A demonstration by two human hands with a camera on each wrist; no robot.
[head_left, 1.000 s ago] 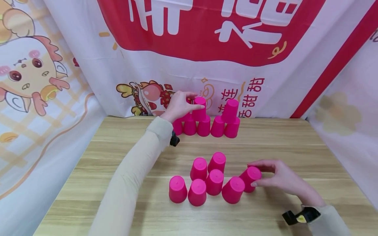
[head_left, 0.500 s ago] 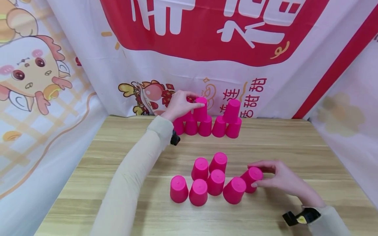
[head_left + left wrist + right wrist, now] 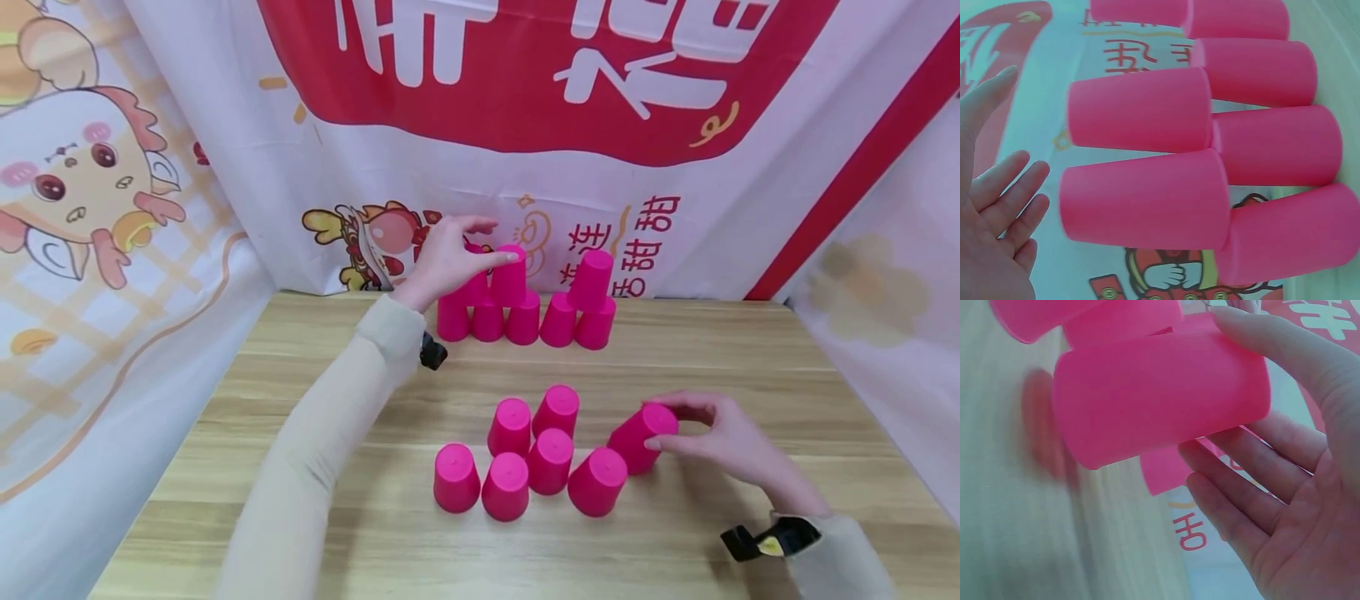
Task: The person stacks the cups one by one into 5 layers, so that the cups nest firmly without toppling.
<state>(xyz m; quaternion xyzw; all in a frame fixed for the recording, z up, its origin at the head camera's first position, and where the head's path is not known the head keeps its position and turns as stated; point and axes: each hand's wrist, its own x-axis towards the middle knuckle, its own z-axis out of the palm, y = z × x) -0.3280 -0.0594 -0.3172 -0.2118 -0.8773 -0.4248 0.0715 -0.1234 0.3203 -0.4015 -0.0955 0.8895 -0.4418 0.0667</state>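
At the back of the table, upside-down pink plastic cups stand in a row, with a second layer on top. My left hand (image 3: 450, 258) is beside the upper cup (image 3: 510, 283). In the left wrist view its fingers are spread and apart from the two nearest upper cups, one of them the lower upper cup (image 3: 1144, 203). Another upper cup (image 3: 591, 281) sits further right on the row. My right hand (image 3: 723, 437) holds a pink cup (image 3: 641, 440) between thumb and fingers. That cup is tilted, and the right wrist view shows it raised off the wood.
Several more upside-down pink cups, such as the leftmost one (image 3: 456, 479) and the one nearest my right hand (image 3: 597, 483), stand at the middle front of the wooden table (image 3: 337, 550). A printed cloth (image 3: 420, 158) hangs directly behind the back row.
My left hand has let go of the upper cup, rising slightly and moving left. My right hand has lifted its cup up and to the right, tilting it.
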